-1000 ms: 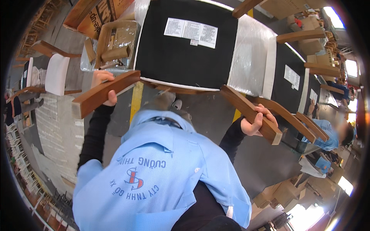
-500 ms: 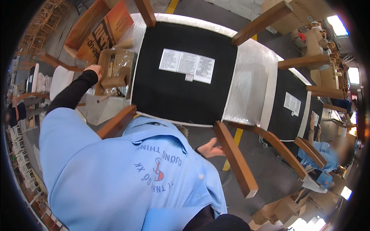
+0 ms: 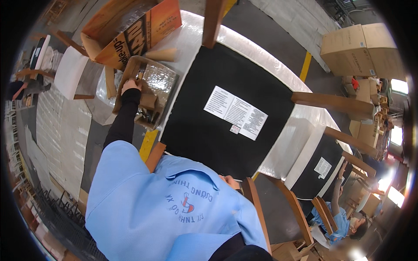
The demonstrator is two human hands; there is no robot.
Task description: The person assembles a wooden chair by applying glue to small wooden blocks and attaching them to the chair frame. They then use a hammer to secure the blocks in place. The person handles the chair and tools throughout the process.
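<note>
Grey floor (image 3: 276, 37), glossy tabletop (image 3: 283, 137); upturned chair (image 3: 220, 143), black-bottomed, brown-legged! Our left hand (image 3: 131, 85) is inside a carton (image 3: 160, 80), right hand (image 3: 231, 182) mostly hidden; whether fingers grip, we can't tell.

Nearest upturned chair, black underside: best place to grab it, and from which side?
Probably the near left leg and near right leg, one hand each, from the near side, where the wearer's body already is. Both are narrow wooden bars projecting at the corners, so fingers should wrap around them; the black underside is broad and flat, offering little to grip.
</note>
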